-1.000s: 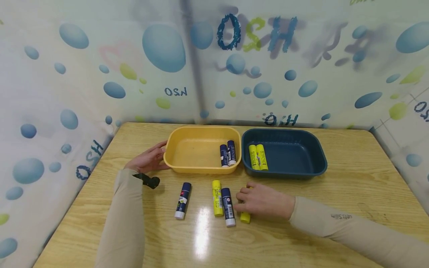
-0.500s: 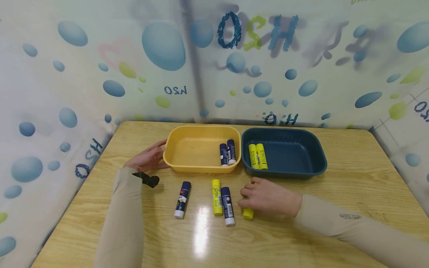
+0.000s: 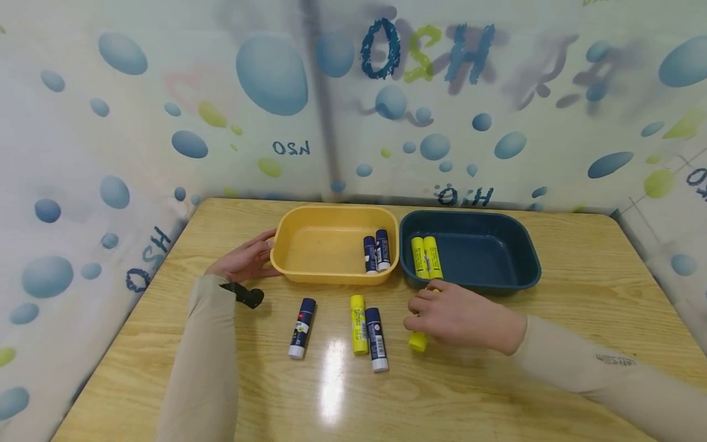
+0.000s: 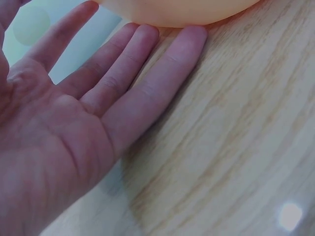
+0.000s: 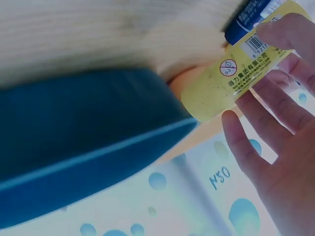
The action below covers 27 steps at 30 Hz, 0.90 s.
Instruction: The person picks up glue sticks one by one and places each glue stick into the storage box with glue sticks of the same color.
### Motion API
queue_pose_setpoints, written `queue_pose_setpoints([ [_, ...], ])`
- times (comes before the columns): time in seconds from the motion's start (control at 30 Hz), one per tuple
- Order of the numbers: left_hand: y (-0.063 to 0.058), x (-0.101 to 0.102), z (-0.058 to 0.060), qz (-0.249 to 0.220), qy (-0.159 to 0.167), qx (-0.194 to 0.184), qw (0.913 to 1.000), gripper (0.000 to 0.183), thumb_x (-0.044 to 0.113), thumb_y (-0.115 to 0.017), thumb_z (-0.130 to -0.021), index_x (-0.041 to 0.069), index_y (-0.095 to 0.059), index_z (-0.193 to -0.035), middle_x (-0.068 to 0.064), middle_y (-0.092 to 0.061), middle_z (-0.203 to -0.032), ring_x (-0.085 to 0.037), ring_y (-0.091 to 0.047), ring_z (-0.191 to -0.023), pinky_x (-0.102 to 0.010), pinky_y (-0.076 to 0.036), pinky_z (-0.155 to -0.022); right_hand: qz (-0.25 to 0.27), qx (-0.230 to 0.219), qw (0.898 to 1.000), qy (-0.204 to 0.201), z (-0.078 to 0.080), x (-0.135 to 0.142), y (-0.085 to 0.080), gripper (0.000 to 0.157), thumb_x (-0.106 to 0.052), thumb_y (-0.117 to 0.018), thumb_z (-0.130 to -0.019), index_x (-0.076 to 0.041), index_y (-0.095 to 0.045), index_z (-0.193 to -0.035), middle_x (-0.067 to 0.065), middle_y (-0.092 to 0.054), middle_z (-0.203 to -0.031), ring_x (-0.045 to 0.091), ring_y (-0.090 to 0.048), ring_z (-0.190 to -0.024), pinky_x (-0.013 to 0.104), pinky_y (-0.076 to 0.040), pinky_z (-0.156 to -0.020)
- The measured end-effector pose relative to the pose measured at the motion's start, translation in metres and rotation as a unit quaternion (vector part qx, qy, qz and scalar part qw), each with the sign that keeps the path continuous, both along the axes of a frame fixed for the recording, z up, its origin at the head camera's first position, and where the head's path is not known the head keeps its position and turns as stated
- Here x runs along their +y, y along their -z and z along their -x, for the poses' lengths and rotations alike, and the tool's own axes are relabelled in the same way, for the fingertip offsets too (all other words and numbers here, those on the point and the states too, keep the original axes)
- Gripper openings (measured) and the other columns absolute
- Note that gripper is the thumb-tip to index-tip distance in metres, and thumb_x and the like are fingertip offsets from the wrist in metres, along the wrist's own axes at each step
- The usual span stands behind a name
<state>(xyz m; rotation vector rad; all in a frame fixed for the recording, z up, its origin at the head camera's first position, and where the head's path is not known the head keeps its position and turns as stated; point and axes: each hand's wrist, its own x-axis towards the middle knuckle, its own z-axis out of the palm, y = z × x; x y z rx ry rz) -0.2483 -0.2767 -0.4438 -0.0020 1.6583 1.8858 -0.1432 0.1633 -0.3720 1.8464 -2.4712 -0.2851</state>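
My right hand (image 3: 464, 316) pinches a yellow glue stick (image 5: 231, 73) between thumb and fingers, just in front of the dark blue tray (image 3: 491, 284). In the right wrist view, the stick's end is close to that tray's rim. My left hand (image 3: 245, 258) has its fingers stretched out, fingertips against the left side of the orange-yellow tray (image 3: 326, 279). Two navy glue sticks (image 3: 370, 255) lie in the orange-yellow tray at its right end. Two yellow glue sticks (image 3: 426, 258) lie at the left end of the blue one.
On the table before the trays lie a navy glue stick (image 3: 302, 328), a yellow glue stick (image 3: 358, 325) and another navy glue stick (image 3: 377, 339) beside it. Both trays stand side by side near the back edge. A patterned curtain (image 3: 342, 123) hangs behind the table (image 3: 265, 393).
The right hand has carried the yellow glue stick to the right and back, closer to the blue tray. My left hand stays at the orange-yellow tray.
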Motion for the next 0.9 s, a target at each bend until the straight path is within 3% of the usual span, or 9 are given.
queue_pose_setpoints([
  [0.43,0.002,-0.002,0.002,0.005,-0.002,-0.003,1.0,0.062,0.026,-0.041,-0.106,0.019,-0.008,-0.157,-0.013,-0.014,-0.159,-0.015,-0.047,-0.122,-0.052,-0.043,-0.098,-0.006,0.024,0.999,0.03,0.006,0.023,-0.031,0.028,-0.015,-0.081,-0.076,-0.019,-0.065,-0.099,0.002,-0.066,-0.103,0.02,-0.06,-0.091,0.038,-0.05,-0.081],
  [0.63,0.001,-0.002,0.002,0.004,-0.003,-0.002,1.0,0.062,0.027,-0.042,-0.105,0.018,-0.008,-0.157,-0.013,-0.013,-0.159,-0.016,-0.046,-0.123,-0.053,-0.042,-0.099,-0.001,0.039,0.999,0.027,0.01,0.031,-0.037,0.029,-0.009,-0.08,-0.075,-0.019,-0.065,-0.097,0.003,-0.065,-0.099,0.022,-0.059,-0.089,0.039,-0.05,-0.078],
  [0.9,0.001,-0.001,0.002,0.009,-0.006,-0.005,0.9999,0.061,0.027,-0.041,-0.106,0.019,-0.008,-0.157,-0.012,-0.014,-0.159,-0.019,-0.041,-0.127,-0.053,-0.042,-0.099,0.03,0.039,0.998,0.033,0.022,0.043,-0.04,0.036,-0.015,-0.086,-0.07,-0.016,-0.065,-0.098,0.004,-0.064,-0.097,0.023,-0.059,-0.089,0.037,-0.049,-0.074],
])
